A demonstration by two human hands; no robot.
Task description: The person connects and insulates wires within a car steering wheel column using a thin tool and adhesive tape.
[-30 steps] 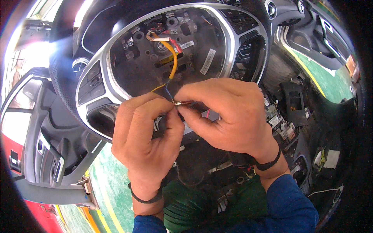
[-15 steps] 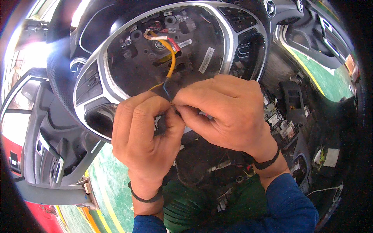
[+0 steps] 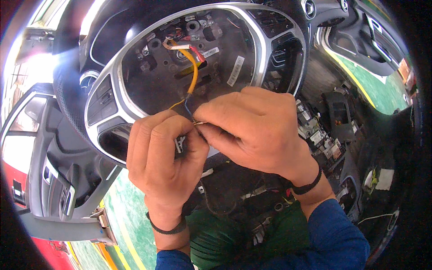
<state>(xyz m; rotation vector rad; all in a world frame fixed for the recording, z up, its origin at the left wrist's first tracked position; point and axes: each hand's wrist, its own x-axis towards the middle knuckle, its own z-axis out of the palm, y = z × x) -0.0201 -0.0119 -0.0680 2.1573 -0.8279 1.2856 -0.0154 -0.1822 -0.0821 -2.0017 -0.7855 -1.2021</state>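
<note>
My left hand (image 3: 164, 155) and my right hand (image 3: 258, 130) meet fingertip to fingertip over the lower part of a steering wheel (image 3: 265, 45). Both are pinched around a thin blue wire (image 3: 187, 108), whose stripped, copper-coloured strands (image 3: 198, 122) peek out between the fingers. That wire comes out of a yellow-sleeved cable (image 3: 194, 78), which rises from the wheel's uncovered centre. A thin yellow wire (image 3: 177, 104) leaves the same sleeve and runs behind my left hand. Near the cable's top sits a red and white wire piece (image 3: 196, 52). My fingers hide the exact joint.
An open car door (image 3: 58, 171) stands at the left, and another door (image 3: 360, 40) at the far right. Loose electrical parts (image 3: 321, 139) and a black plastic housing (image 3: 337, 117) lie right of the wheel. Green floor (image 3: 121, 202) shows at lower left.
Both hands have shifted slightly left, still pinched together. The bare strands now show more plainly between the fingertips. The yellow-sleeved cable has also swung a little left.
</note>
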